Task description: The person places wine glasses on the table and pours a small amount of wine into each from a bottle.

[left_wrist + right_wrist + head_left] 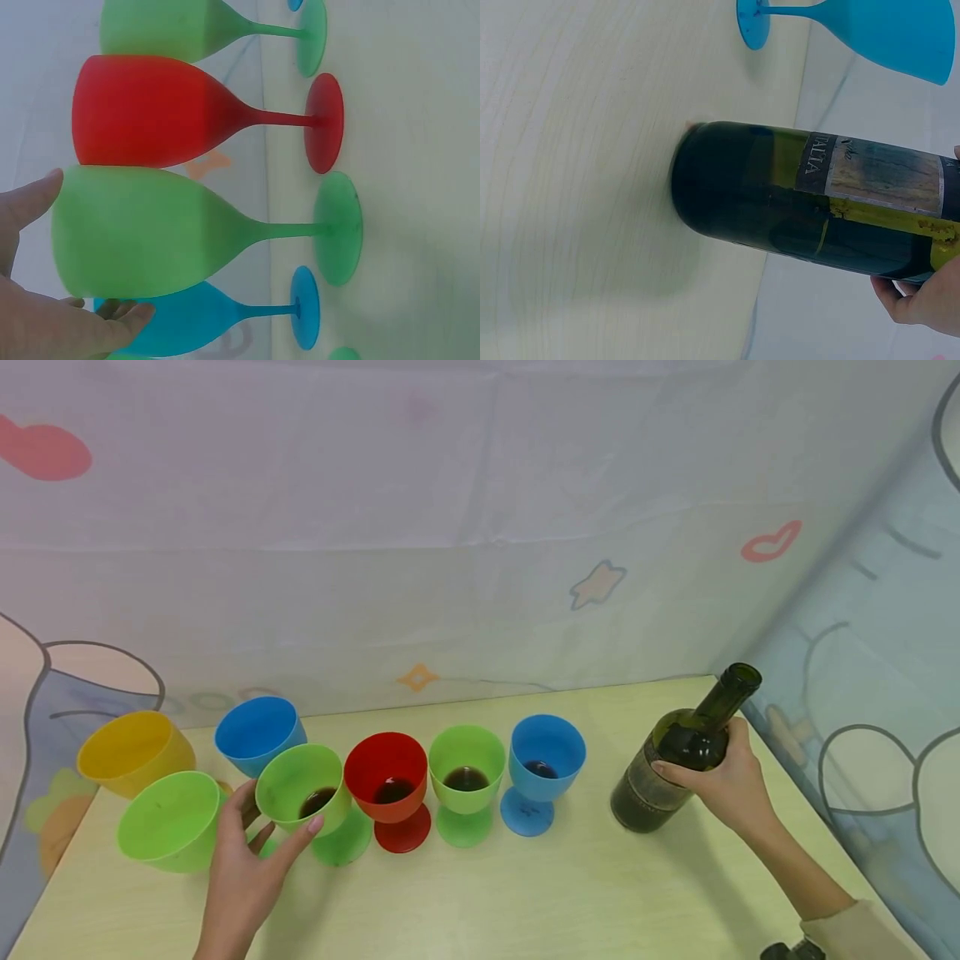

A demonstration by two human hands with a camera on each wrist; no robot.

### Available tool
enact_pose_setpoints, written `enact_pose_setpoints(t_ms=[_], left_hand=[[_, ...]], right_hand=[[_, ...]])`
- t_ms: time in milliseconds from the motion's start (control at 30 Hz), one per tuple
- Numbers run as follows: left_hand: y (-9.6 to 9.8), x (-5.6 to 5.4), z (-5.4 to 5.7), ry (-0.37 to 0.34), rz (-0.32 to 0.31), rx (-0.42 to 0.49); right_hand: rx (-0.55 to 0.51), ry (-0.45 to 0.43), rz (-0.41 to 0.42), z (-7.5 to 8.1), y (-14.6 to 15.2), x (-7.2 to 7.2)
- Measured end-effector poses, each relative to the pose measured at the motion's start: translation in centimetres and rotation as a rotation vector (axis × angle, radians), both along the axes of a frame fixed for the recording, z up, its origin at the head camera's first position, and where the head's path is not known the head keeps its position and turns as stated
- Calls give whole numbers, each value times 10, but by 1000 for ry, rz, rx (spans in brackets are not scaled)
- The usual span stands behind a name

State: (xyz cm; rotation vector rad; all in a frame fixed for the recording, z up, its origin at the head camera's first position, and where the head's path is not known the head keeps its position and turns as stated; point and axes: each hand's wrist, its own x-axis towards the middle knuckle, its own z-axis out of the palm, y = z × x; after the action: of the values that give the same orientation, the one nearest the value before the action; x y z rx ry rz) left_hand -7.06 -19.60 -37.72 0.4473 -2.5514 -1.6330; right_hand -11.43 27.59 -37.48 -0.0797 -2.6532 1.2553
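Toward the left edge of the pale wooden bench (525,902), the left hand (243,877) holds a light-green plastic goblet (300,778); a jerk could topple the apparently touching red plastic goblet (385,768). Near the right edge, the right hand (727,781) grips a dark-green glass bottle (647,795).

head view: soft, diffuse light, with faint, blurred-edged shadows on the table (570,893) falling toward its near edge and small glints on the bottle (647,793). both wrist views: cooler, dimmer and slightly hazy, with muted contrast.
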Motion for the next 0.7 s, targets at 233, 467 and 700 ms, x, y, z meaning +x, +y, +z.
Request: enact_pose_setpoints(t_ms=[233,467,700], left_hand=[[-7,10,11,-52,-58,-72],[-14,22,22,-2,-15,-113],[-35,30,30,132,138,-135]], right_hand=[[2,-6,-1,1,0,0],[-2,-6,-1,0,0,0],[-4,-3,3,0,0,0]])
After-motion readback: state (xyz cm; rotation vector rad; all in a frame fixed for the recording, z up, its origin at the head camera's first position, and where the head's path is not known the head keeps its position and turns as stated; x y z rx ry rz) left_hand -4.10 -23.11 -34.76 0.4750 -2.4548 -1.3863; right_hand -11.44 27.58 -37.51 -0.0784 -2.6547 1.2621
